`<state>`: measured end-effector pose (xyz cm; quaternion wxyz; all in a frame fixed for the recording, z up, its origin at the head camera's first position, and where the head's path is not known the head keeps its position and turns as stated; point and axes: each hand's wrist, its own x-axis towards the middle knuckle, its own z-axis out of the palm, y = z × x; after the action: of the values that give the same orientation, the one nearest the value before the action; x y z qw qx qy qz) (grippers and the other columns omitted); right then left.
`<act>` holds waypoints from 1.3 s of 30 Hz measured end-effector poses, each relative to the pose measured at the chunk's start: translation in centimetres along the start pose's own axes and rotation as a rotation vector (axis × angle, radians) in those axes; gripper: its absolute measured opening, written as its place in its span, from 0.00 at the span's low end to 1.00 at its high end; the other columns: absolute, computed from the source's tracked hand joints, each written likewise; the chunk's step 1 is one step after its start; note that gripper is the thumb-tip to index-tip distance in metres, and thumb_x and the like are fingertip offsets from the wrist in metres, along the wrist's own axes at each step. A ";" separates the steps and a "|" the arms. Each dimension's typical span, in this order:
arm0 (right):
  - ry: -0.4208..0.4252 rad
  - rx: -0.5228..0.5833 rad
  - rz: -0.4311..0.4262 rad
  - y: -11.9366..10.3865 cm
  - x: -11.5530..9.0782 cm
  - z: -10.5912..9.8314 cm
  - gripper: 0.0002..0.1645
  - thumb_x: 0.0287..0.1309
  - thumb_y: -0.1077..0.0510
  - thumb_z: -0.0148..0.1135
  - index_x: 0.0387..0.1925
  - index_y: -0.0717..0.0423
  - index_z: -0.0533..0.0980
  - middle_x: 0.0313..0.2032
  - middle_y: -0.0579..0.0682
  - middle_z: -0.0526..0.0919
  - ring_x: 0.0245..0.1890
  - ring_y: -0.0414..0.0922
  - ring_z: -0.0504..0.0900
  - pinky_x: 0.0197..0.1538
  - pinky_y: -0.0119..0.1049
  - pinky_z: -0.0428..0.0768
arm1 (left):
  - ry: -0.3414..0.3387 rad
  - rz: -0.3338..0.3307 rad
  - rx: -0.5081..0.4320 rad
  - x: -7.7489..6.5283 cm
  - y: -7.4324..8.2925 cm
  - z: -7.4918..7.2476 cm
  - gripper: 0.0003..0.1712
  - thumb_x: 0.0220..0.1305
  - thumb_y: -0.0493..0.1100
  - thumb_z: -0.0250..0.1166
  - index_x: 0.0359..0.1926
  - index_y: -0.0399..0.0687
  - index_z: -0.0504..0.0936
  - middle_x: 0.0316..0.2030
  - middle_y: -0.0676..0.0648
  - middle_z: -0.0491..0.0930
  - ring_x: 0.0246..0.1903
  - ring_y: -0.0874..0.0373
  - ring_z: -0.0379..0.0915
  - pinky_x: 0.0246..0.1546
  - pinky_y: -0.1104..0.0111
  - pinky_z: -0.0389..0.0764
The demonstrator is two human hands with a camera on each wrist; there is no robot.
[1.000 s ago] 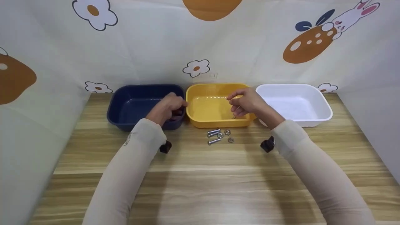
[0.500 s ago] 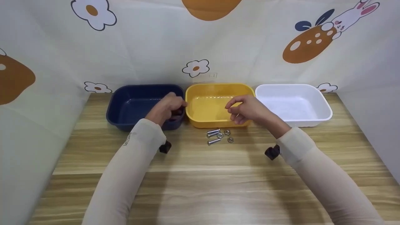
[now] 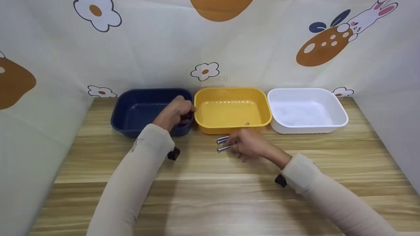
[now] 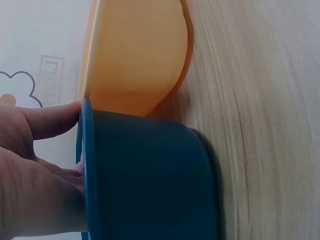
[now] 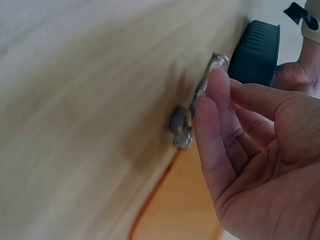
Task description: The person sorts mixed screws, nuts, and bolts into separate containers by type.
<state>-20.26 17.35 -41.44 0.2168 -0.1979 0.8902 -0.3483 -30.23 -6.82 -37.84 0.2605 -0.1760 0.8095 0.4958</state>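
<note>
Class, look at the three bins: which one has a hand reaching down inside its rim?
The dark blue bin, leftmost in the head view: the left hand has fingers inside it. The yellow bin and white bin have no hand inside.

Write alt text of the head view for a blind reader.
A person's right hand partly covers metal bolts on a wooden tabletop before a yellow tub. The left hand holds a navy tub by its rim, on the left; a white tub stands on the right.

And I've got my left hand curled in a grip, right hand low, fingers gently bent!
</note>
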 end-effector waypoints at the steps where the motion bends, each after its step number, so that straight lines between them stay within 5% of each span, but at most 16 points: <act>1: 0.004 -0.002 -0.004 0.0 0.1 0.3 0.07 0.60 0.64 0.63 0.40 0.56 0.83 0.21 0.54 0.82 0.15 0.45 0.81 0.20 0.41 0.81 | 0.004 -0.004 0.004 0.0 0.0 0.0 0.34 0.67 0.38 0.58 0.71 0.42 0.55 0.58 0.44 0.61 0.49 0.51 0.64 0.44 0.65 0.76; 18: 0.061 -0.175 -0.052 -0.5 0.9 2.1 0.03 0.58 0.63 0.66 0.32 0.52 0.84 0.20 0.46 0.82 0.13 0.39 0.79 0.18 0.32 0.77 | -0.030 -0.018 -0.029 -0.1 0.4 -0.2 0.31 0.68 0.37 0.56 0.69 0.42 0.57 0.46 0.45 0.65 0.41 0.53 0.69 0.38 0.66 0.78; 29: 0.026 -0.107 -0.041 -0.7 0.7 1.7 0.02 0.60 0.61 0.66 0.32 0.53 0.83 0.18 0.49 0.82 0.15 0.43 0.81 0.18 0.34 0.78 | -0.047 0.009 -0.064 -0.1 0.1 0.0 0.30 0.65 0.34 0.57 0.66 0.42 0.58 0.42 0.46 0.64 0.34 0.55 0.68 0.34 0.67 0.77; 39: -0.060 0.171 0.053 -1.2 0.6 0.4 0.05 0.63 0.62 0.62 0.39 0.58 0.82 0.19 0.55 0.82 0.15 0.48 0.82 0.23 0.47 0.82 | -0.026 0.000 -0.024 -0.1 0.2 0.0 0.30 0.66 0.35 0.57 0.67 0.42 0.59 0.44 0.46 0.63 0.40 0.54 0.67 0.34 0.67 0.77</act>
<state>-20.32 16.00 -41.03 0.2686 -0.1653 0.8553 -0.4111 -30.24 -6.75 -37.59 0.2690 -0.1727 0.8001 0.5076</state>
